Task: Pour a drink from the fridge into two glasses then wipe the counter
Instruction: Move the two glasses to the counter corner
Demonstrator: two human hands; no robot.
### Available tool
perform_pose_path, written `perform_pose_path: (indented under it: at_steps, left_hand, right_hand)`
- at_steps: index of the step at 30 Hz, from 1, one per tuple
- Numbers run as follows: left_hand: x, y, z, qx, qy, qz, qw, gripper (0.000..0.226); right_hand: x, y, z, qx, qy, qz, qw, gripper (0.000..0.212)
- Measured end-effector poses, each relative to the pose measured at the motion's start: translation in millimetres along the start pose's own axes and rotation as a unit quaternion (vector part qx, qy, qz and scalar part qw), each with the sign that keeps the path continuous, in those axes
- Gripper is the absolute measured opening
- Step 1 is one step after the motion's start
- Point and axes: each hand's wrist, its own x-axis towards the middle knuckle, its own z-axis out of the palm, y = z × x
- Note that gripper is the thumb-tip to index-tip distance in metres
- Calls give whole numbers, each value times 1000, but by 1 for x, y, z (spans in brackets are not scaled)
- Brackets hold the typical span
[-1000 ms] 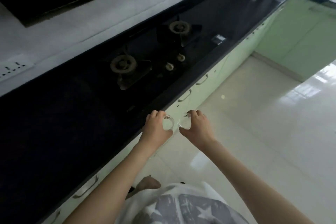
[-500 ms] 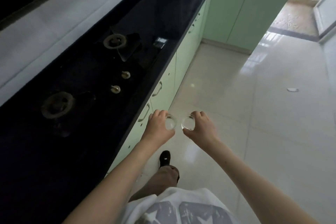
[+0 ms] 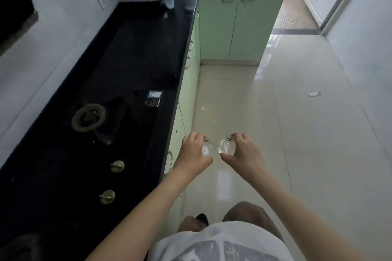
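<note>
Along the black counter (image 3: 135,53) and its gas hob (image 3: 89,117) a person walks over glossy floor tiles (image 3: 275,133); left hand (image 3: 194,152) grips one clear glass (image 3: 206,149), right hand (image 3: 244,152) the other glass (image 3: 226,146), rims nearly touching; they could knock together, or one could slip and shatter on the tiles.

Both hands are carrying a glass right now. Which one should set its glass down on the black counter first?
Left, probably. The left hand with its glass is right beside the counter edge; the right hand and its glass hang over the floor, and would have to cross the left.
</note>
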Motion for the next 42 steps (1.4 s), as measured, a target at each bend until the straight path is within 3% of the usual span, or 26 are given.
perform_pose_path:
  at_steps: [7, 13, 25, 42]
  left_hand:
    - [100, 11, 3, -4, -12, 10, 1000, 51]
    - [201, 38, 14, -14, -3, -2, 1000, 52]
    - [372, 82, 5, -43, 76, -104, 991, 50]
    - [598, 20, -47, -39, 132, -168, 976, 52]
  right_hand:
    - [89, 12, -22, -4, 6, 29, 1000, 54]
    - [196, 31, -57, -1, 3, -2, 1000, 54]
    - [393, 60, -130, -38, -33, -79, 996, 54]
    - [646, -19, -139, -52, -71, -162, 983, 52]
